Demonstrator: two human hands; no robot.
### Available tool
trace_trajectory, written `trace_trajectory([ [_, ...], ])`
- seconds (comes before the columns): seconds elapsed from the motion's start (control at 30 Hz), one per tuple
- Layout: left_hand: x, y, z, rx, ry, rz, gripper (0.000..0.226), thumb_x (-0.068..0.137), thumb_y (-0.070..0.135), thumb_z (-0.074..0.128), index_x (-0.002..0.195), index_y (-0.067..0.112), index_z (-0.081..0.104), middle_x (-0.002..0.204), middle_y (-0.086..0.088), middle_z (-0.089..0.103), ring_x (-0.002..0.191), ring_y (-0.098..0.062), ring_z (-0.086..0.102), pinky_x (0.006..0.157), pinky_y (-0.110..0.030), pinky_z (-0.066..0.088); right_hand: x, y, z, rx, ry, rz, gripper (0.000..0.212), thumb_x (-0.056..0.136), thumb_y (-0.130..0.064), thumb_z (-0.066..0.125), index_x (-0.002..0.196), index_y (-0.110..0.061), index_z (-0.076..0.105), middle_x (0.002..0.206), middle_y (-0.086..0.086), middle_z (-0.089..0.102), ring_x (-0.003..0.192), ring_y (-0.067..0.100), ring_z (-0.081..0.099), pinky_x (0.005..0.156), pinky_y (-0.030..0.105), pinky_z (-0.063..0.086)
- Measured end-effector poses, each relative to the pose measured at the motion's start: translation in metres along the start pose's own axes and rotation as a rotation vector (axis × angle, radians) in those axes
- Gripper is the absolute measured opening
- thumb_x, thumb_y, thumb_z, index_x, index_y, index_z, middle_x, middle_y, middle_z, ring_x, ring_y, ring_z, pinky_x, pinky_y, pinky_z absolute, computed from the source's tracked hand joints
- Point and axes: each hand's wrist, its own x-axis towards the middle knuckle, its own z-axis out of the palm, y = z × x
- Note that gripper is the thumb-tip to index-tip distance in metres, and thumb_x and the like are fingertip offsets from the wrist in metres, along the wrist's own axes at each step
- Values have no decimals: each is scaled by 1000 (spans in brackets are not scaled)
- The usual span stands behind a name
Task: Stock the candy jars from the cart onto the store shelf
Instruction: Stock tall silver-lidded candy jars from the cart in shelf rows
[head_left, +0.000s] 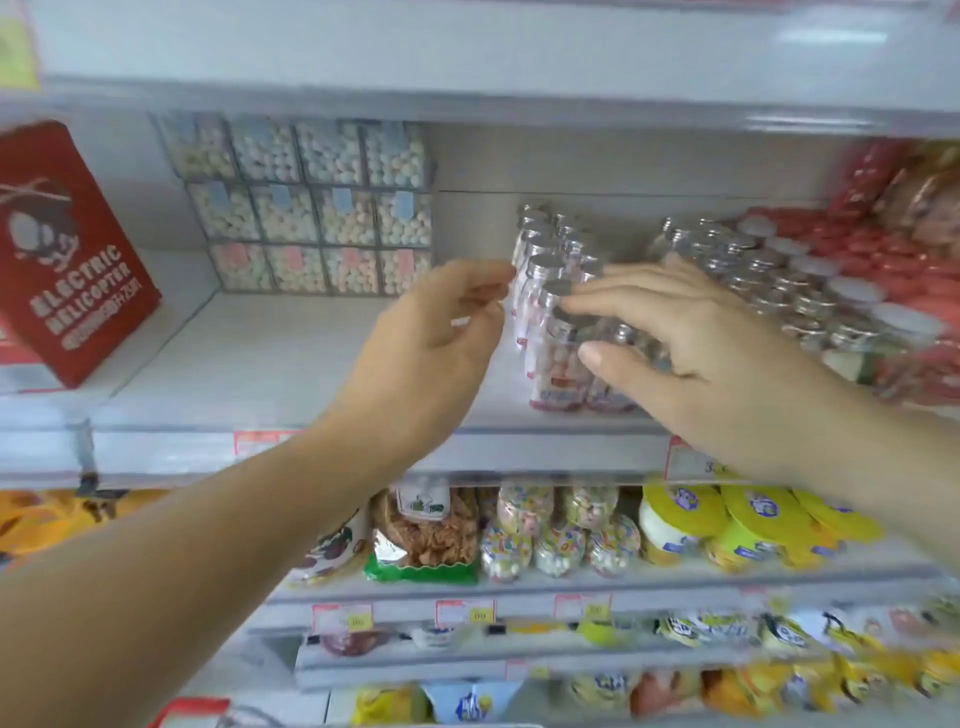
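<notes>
Jars: candy jars (553, 364) in double row on shelf (311, 364), front pair near edge | left hand (441, 327) loosely curled, empty, just beside row | right hand (691, 343) fingers flat over front lids, thumb against front jar | risk: uneven push likely tips front pair off edge or into neighbouring silver-lidded jars (753, 270)

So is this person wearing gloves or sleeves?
Neither, as far as the picture shows. The left hand and right hand are ungloved, no watch or bracelet sits on either wrist, and both forearms are bare to the frame's edge.
</notes>
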Motion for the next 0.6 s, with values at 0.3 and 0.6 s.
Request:
trace_trajectory([
  [0.3, -183, -96, -14, 124, -217, -190, 31, 95, 9, 57, 104, 37, 66, 96, 22, 70, 95, 6, 63, 77, -5, 44, -147, -69, 144, 273, -206, -58, 21, 91, -32, 55, 101, -22, 69, 97, -17, 65, 94, 6, 60, 85, 32, 44],
  [0.6, -374, -273, 2, 438, -711, -656, 31, 97, 26, 50, 124, 35, 62, 120, 7, 66, 107, -13, 63, 95, -31, 49, -285, -79, 384, 322, -803, 428, 20, 93, -25, 54, 105, -27, 69, 88, -21, 60, 92, 18, 65, 79, 36, 52],
])
